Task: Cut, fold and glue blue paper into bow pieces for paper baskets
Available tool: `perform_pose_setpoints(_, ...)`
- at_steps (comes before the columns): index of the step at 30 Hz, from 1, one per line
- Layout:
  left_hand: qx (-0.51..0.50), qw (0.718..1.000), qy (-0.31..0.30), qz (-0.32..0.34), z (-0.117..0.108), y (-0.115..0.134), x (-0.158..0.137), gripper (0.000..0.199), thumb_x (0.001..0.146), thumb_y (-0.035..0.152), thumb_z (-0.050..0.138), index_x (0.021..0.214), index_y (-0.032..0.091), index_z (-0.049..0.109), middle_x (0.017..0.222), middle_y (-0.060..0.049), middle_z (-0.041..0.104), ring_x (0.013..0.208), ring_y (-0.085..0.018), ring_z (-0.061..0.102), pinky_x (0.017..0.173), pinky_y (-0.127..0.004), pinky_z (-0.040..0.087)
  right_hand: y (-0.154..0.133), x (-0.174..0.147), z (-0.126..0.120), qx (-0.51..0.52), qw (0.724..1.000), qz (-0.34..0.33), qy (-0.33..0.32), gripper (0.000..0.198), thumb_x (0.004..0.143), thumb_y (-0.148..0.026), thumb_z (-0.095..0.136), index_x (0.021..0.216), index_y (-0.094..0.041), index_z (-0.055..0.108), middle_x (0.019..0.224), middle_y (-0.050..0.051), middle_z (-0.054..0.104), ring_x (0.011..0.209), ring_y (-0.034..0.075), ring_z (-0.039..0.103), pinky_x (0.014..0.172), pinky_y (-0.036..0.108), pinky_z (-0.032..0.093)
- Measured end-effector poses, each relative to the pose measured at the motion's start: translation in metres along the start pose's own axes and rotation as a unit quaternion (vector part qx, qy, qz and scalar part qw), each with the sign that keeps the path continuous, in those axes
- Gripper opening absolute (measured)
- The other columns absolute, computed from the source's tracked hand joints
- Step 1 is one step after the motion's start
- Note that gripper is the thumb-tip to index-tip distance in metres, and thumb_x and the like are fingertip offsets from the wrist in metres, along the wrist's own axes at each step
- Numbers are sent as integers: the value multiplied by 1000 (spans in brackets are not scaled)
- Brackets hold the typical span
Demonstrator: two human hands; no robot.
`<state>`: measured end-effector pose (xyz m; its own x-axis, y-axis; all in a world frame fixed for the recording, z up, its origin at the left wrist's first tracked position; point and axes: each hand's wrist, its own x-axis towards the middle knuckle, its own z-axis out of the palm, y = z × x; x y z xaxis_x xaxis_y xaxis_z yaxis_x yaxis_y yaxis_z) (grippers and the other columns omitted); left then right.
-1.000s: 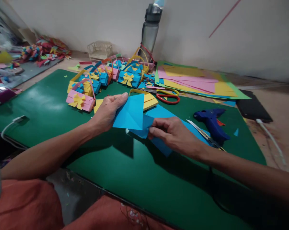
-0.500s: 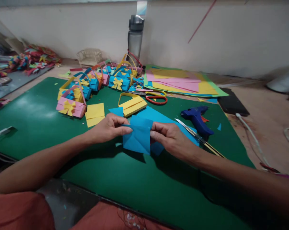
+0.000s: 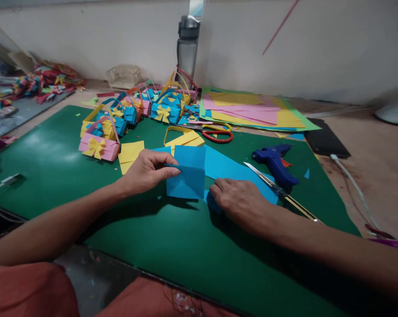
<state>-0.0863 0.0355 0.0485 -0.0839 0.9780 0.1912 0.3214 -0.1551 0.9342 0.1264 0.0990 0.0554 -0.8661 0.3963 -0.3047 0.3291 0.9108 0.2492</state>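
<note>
A folded blue paper is pinched at its left edge between the thumb and fingers of my left hand, held above the green mat with its crease across the middle. To the right of it, my right hand is low over the mat, its fingers curled down on a smaller piece of blue paper; its fingertips are partly hidden. Behind that hand lies a larger blue sheet. A yellow paper bag with a handle stands behind the folded paper, and a yellow paper piece lies beside my left hand.
A utility knife and a blue glue gun lie on the right. Red-and-yellow scissors are farther back, near stacked coloured sheets. Finished paper bags cluster back left; a bottle stands behind.
My right hand has let go of the folded blue paper and moved down to the smaller blue piece on the mat. The folded paper stays in my left hand, its upper flap now more upright.
</note>
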Motion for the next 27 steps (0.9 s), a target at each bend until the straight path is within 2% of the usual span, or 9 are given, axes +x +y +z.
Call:
perform_pose_setpoints(4, 38, 997, 7, 66, 1, -3, -1, 6, 67, 18, 68, 63, 14, 66, 61, -1, 65, 54, -9, 53, 52, -18, 41, -1, 7, 0, 5, 1000, 3, 14, 15, 85, -6, 48, 87, -13, 61, 85, 10, 66, 73, 20, 62, 48, 30, 17)
perform_pose_setpoints(8, 83, 985, 23, 149, 1, -5, -3, 8, 69, 15, 69, 62, 14, 65, 59, 0, 65, 54, -8, 55, 53, -17, 42, 0, 7, -1, 38, 999, -21, 21, 15, 89, -27, 52, 83, -16, 61, 86, 9, 66, 74, 20, 61, 48, 29, 17)
perform_pose_setpoints(11, 103, 974, 28, 198, 2, -5, -4, 10, 71, 15, 69, 62, 14, 64, 59, 1, 65, 53, -7, 56, 52, -15, 42, 0, 5, -6, 28, 999, -40, 4, 8, 85, -13, 54, 84, -16, 61, 85, 8, 67, 73, 20, 61, 48, 29, 16)
perform_pose_setpoints(13, 113, 969, 28, 216, 3, -5, -5, 10, 72, 15, 69, 63, 14, 64, 59, 1, 65, 53, -7, 56, 52, -15, 42, 1, 5, -8, 18, 999, -41, -6, 14, 82, -5, 51, 85, -15, 61, 85, 9, 67, 73, 20, 62, 48, 29, 17)
perform_pose_setpoints(18, 116, 966, 39, 225, 4, -4, -5, 12, 72, 16, 70, 63, 13, 63, 58, 0, 65, 51, -7, 55, 50, -14, 42, 0, 11, -10, 20, 1000, -14, -8, 17, 83, -2, 48, 82, -14, 59, 88, 10, 67, 75, 20, 62, 49, 29, 19)
perform_pose_setpoints(21, 114, 969, 50, 214, 2, -4, -4, 12, 72, 17, 69, 63, 13, 62, 58, 1, 64, 51, -7, 54, 50, -15, 42, 0, 10, -10, 34, 999, -3, -2, 10, 86, -13, 51, 82, -15, 59, 82, 9, 66, 70, 19, 60, 48, 28, 17)
perform_pose_setpoints(24, 113, 973, 51, 195, 1, -4, -4, 11, 72, 17, 68, 63, 14, 62, 59, 1, 63, 53, -7, 53, 51, -15, 41, 1, 3, -8, 40, 999, -29, 13, 5, 84, -20, 56, 84, -16, 59, 80, 8, 65, 64, 17, 56, 48, 28, 14)
perform_pose_setpoints(27, 107, 977, 48, 178, 1, -3, -5, 12, 71, 18, 68, 62, 14, 62, 59, 1, 63, 53, -7, 53, 52, -16, 41, 5, -5, -5, 26, 997, -76, 22, 15, 77, -9, 56, 90, -16, 60, 81, 7, 63, 62, 15, 53, 48, 29, 14)
